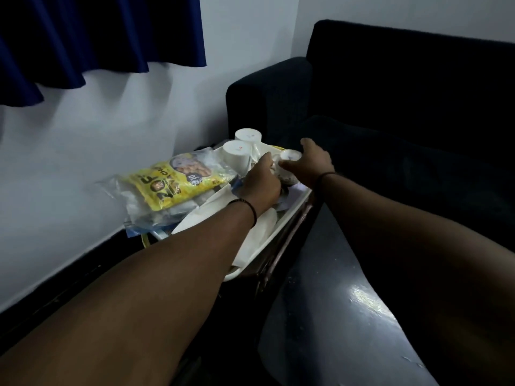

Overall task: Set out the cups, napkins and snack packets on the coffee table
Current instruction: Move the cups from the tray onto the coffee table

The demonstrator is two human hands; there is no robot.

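Note:
A white tray (281, 222) holds two white cups (237, 157) turned bottom up, a yellow snack packet (172, 183) in clear wrapping, and white napkins (262, 227). A third cup (290, 156), patterned lower down, sits at the tray's right side. My left hand (260, 183) and my right hand (313, 162) both wrap around this third cup, fingers touching its sides. Both arms reach forward over the tray. The cup's lower part is hidden behind my hands.
A dark glossy coffee table (334, 302) lies at the lower right of the tray. A dark sofa (390, 107) stands behind and to the right. A white wall (111, 135) and blue curtain (97, 37) are at the left.

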